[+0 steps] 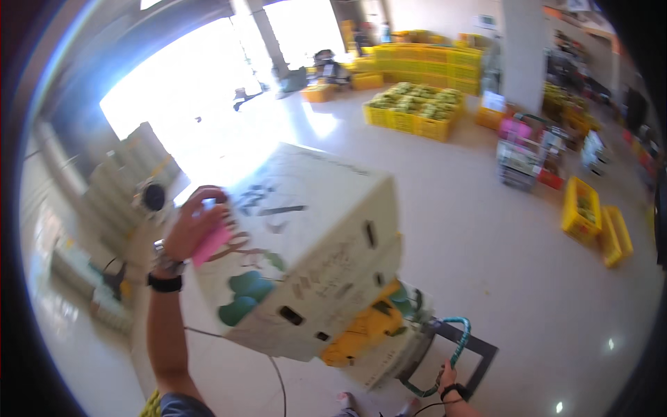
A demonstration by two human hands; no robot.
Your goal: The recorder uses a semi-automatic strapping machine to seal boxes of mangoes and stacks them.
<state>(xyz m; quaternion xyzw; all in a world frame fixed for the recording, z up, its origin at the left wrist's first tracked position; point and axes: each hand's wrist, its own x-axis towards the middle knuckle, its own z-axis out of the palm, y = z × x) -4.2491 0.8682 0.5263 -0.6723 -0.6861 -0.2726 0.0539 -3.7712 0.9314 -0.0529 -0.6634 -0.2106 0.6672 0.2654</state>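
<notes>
A tall stack of printed cartons (312, 250), with a yellow-orange layer (365, 328) between them, stands before me on a hand cart. My left hand (195, 229) is at the top carton's left edge, with a pink slip (212, 244) under its fingers; whether it grips the carton is hidden. On that wrist are a metal watch (168, 258) and a black band. Low at the right, my right hand (446, 376) is closed around the cart's handle (462, 339), which is wrapped in green. A dark flat frame (482, 354) shows beyond the handle.
Yellow crates of green produce (417, 117) stand on the floor ahead, with stacked yellow crates (427, 68) behind. A pillar (523, 57), a wheeled metal cart (518, 161) and yellow crates (581, 208) are to the right. Leaning pale stacks (117, 198) line the left. A cable (281, 380) hangs below the cartons.
</notes>
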